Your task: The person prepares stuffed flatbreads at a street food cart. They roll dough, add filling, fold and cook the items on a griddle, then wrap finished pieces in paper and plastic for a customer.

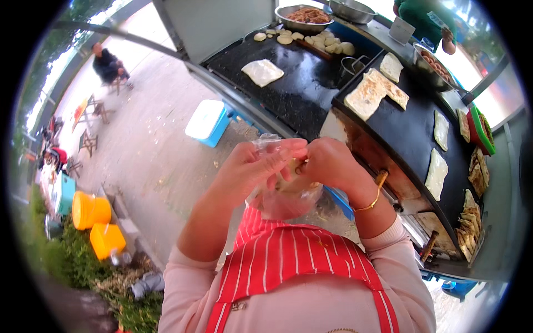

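Note:
Both hands meet in front of the chest around a clear plastic bag (291, 200) with pale food in it, seemingly flatbread. My left hand (266, 166) is at the bag's upper left, fingers stretched out and the film against them. My right hand (333, 162), with a gold bangle at the wrist, is closed on the bag's top edge. Beyond the hands, a square of thin dough (262, 72) lies on the black griddle (283, 100). Browned flatbreads (366, 95) and paler dough pieces (437, 175) lie on the griddle to the right.
Dough rounds (329, 41) and a steel bowl of filling (306, 16) stand at the griddle's back. A bowl of eggs (435, 66) and folded flatbreads (468, 224) line the right side. A person in green (429, 21) stands across the counter; another person (108, 64) sits far left. A blue-and-white cooler (208, 123) is on the ground.

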{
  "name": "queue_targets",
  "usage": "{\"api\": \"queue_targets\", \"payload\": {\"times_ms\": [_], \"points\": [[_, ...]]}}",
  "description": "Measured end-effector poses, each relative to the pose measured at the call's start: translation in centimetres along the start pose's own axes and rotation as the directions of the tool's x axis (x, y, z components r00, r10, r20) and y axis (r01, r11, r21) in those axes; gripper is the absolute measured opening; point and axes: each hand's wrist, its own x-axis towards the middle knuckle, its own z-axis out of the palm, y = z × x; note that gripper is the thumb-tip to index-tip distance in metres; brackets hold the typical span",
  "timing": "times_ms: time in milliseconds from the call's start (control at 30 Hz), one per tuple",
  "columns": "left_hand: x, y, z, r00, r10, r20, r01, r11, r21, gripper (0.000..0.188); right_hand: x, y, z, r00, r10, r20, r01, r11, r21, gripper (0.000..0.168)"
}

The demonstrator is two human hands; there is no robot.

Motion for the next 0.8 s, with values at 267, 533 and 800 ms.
{"api": "queue_targets", "payload": {"times_ms": [267, 533, 800], "points": [[6.4, 2.6, -15.1, 0.984, 0.009, 0.177, 0.012, 0.993, -0.118, 0.051, 9.7, 2.5, -1.1, 0.846, 0.500, -0.183, -0.203, 0.621, 0.757, 0.018], [13.5, 6.7, -23.5, 0.959, 0.010, 0.283, -0.016, 1.000, 0.016, 0.061, 16.9, 0.4, -1.5, 0.668, 0.720, -0.190, -0.273, 0.474, 0.837, 0.020], [19.2, 6.5, -27.2, 0.908, -0.021, 0.419, 0.021, 1.000, 0.004, 0.061, 24.9, -1.6, 0.3, 0.877, 0.481, -0.015, -0.481, 0.876, -0.023, 0.024]]}}
